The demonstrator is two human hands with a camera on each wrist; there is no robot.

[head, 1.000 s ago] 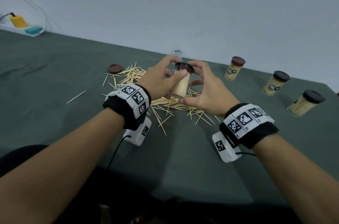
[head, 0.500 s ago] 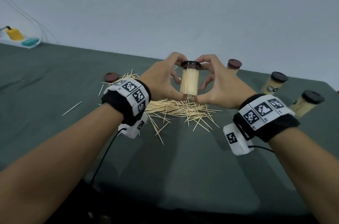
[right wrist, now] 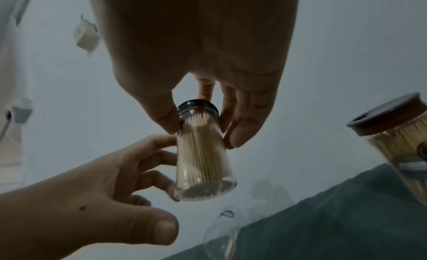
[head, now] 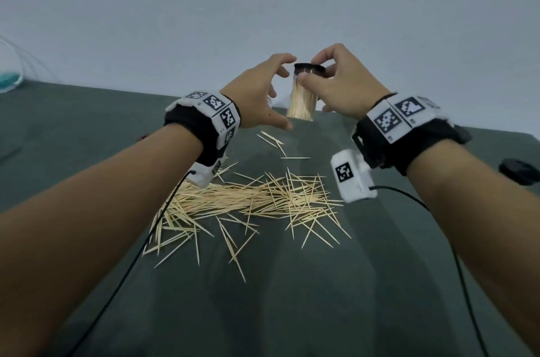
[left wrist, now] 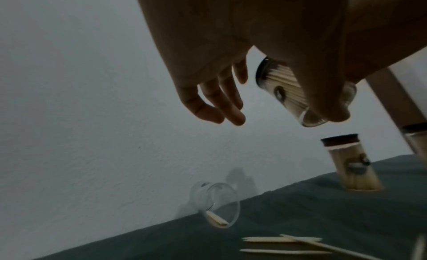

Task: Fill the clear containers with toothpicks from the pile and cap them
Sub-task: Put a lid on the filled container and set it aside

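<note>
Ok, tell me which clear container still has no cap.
The nearly empty container by the wall: open mouth, a few toothpicks inside. The held container and the standing one wear dark caps.

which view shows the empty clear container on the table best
The left wrist view: the empty container lies tipped on the green table by the wall, holding a toothpick or two. The right wrist view catches only part of it at the bottom edge. In the head view the left hand almost entirely hides it.
</note>
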